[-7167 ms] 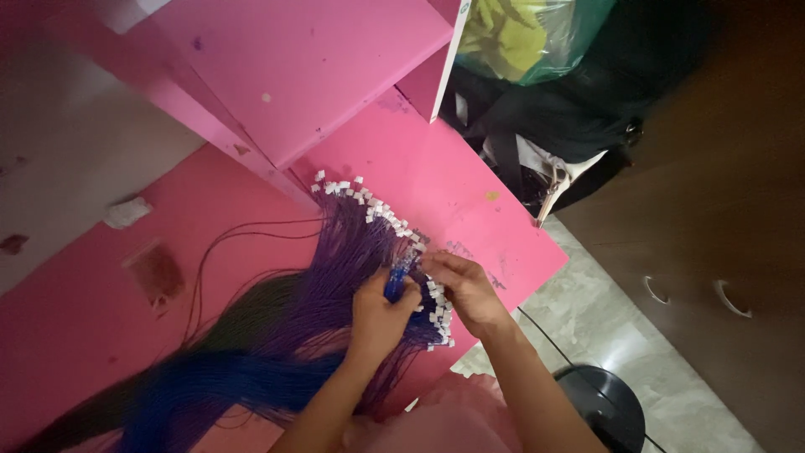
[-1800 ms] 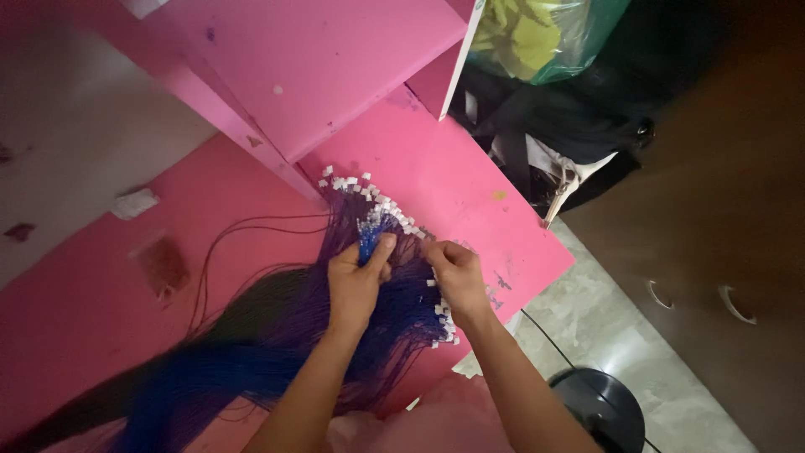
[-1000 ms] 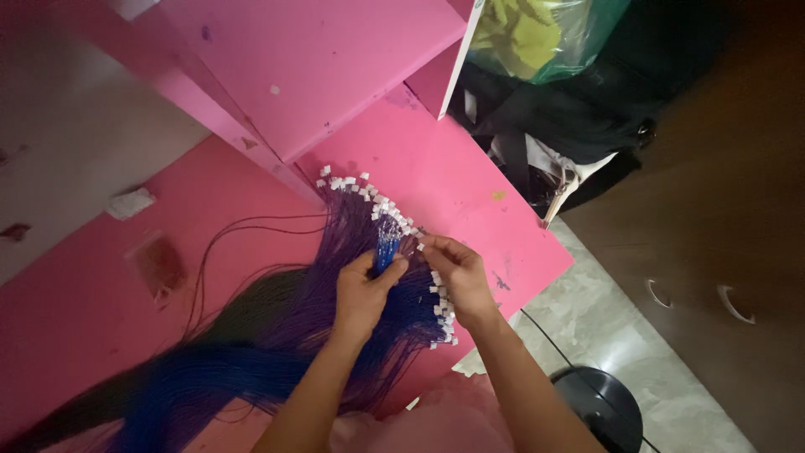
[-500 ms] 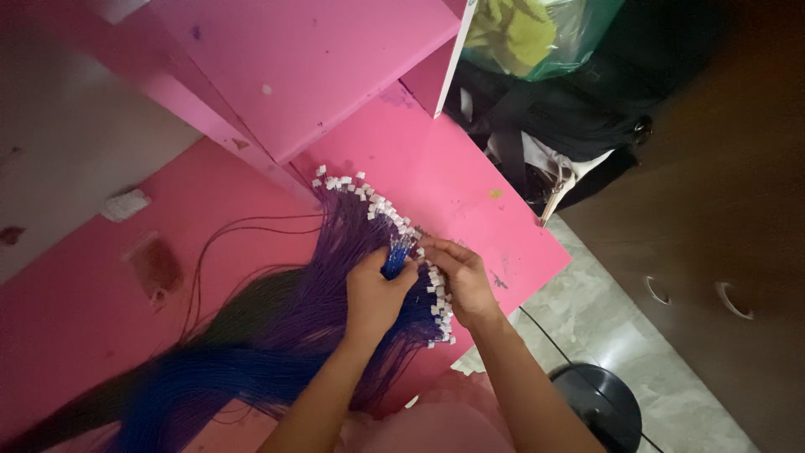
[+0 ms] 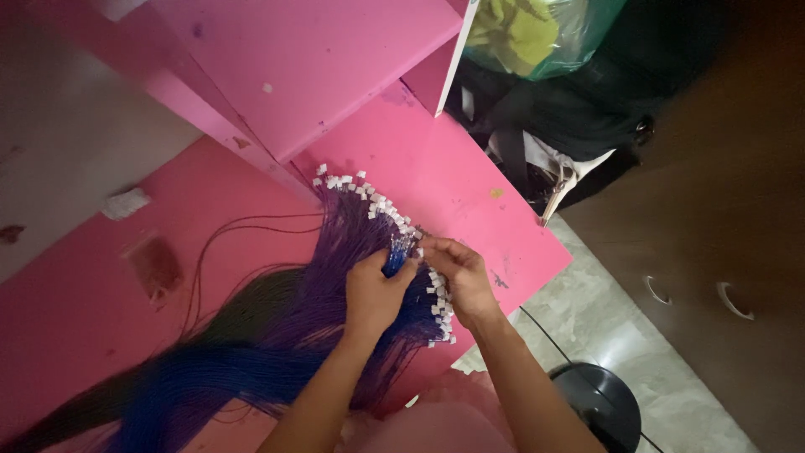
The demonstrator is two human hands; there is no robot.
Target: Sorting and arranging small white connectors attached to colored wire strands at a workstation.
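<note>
A person leans over a pink desk [image 5: 470,193] on which a thick bundle of thin wires [image 5: 335,285] lies fanned out. The wires are purple, shading to blue and dark green at the far ends. Their long axis runs from the lower left of the view up to the right, ending in a curved row of small white connectors [image 5: 377,201]. The left hand [image 5: 377,289] rests on the bundle, its fingers closed around a small tuft of blue wire ends [image 5: 397,254] that point up and away from the body. The right hand [image 5: 457,273] sits just to the right, touching the connector row, fingertips pinched at the top of that tuft. Both hands meet at the same spot. Black bags [image 5: 579,126] lie past the desk edge.
</note>
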